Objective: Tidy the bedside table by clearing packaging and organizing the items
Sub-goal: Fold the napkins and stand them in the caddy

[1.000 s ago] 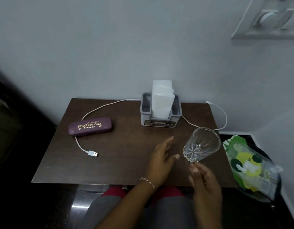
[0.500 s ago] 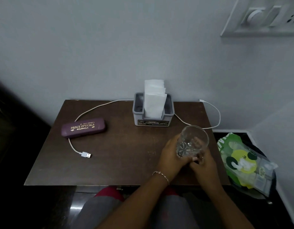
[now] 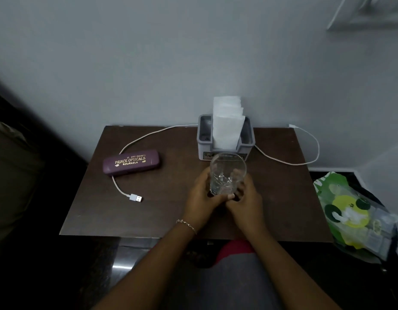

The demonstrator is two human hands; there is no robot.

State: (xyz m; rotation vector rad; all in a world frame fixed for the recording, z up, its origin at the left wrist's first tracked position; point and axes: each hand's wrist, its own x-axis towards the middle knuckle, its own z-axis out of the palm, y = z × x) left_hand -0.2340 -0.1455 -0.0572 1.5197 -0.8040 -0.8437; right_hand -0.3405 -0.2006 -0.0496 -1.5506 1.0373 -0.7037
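Both hands grip the glass (image 3: 227, 175) low down, fingers curled round its base. The left hand (image 3: 201, 198) wraps the left side with its thumb across the near face; the right hand (image 3: 247, 199) wraps the right side. Both forearms reach in from the near edge of the table (image 3: 171, 211), and the left wrist bears a bracelet (image 3: 186, 225).

One second ago the right hand alone held the glass, tilted, over the table's right part, with the left hand open beside it. The glass now stands at mid-table, just in front of the holder (image 3: 203, 140), with both hands on it.

Its long axis is near upright, mouth up. Whether the base touches the table cannot be told.

A green packet (image 3: 350, 218) lies off the right edge. The case (image 3: 131, 162) lies lengthwise at the left, on the cable (image 3: 137, 138), whose plug (image 3: 136, 198) points right.
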